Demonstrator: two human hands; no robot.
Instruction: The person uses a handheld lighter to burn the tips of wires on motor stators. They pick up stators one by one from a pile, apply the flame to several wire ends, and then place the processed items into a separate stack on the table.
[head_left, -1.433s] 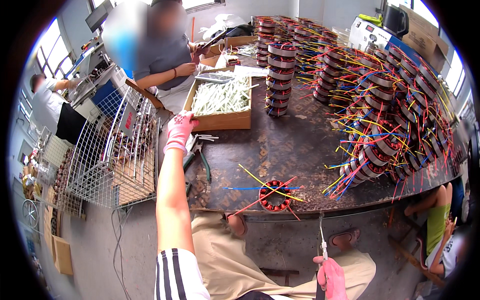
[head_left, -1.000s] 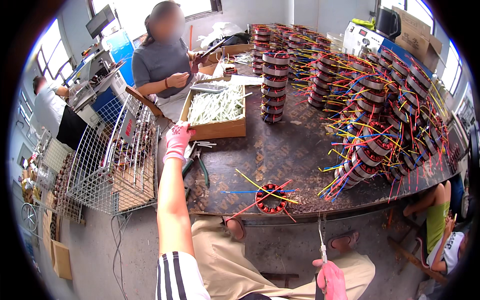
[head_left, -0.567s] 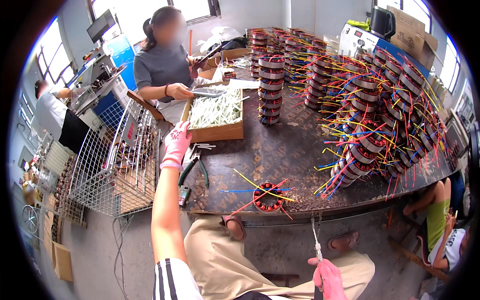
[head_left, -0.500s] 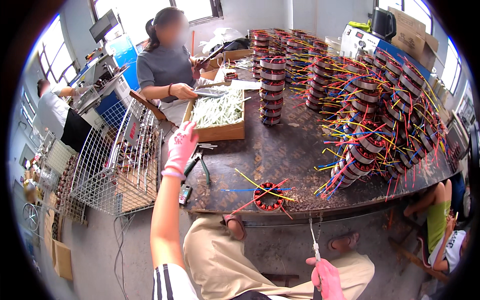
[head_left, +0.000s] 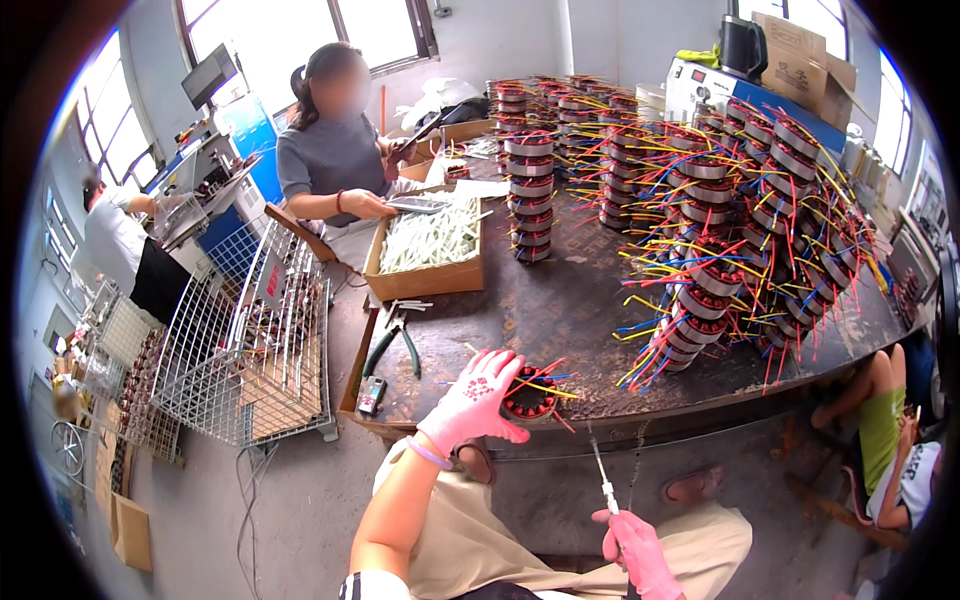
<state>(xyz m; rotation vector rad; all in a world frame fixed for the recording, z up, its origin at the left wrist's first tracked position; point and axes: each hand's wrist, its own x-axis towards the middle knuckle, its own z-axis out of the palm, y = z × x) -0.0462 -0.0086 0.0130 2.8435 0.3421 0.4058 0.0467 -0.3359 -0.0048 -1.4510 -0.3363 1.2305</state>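
Note:
My left hand (head_left: 476, 402), in a pink glove, reaches over the near table edge with fingers stretched out and apart. Just beyond its fingers lies a motor stator (head_left: 530, 408), a ring with red windings and coloured wire ends, partly hidden by the hand. I cannot tell whether the glove touches it. Below the table edge, my right hand (head_left: 640, 552), also pink-gloved, is closed around a slim tool (head_left: 605, 480) with a pale fitting and a thin metal shaft pointing up toward the table; its exact kind is unclear.
Stacked stators (head_left: 700, 260) with coloured wires crowd the table's right side. A cardboard box of white sleeves (head_left: 430, 235) stands at the left, with green-handled pliers (head_left: 411, 350) nearer me. A seated co-worker (head_left: 335, 150) is behind the box. Wire baskets (head_left: 240, 350) stand left.
My left hand has come from beside the box of white sleeves, right and nearer, to the stator. My right hand still holds the slim tool. The whole view has shifted slightly.

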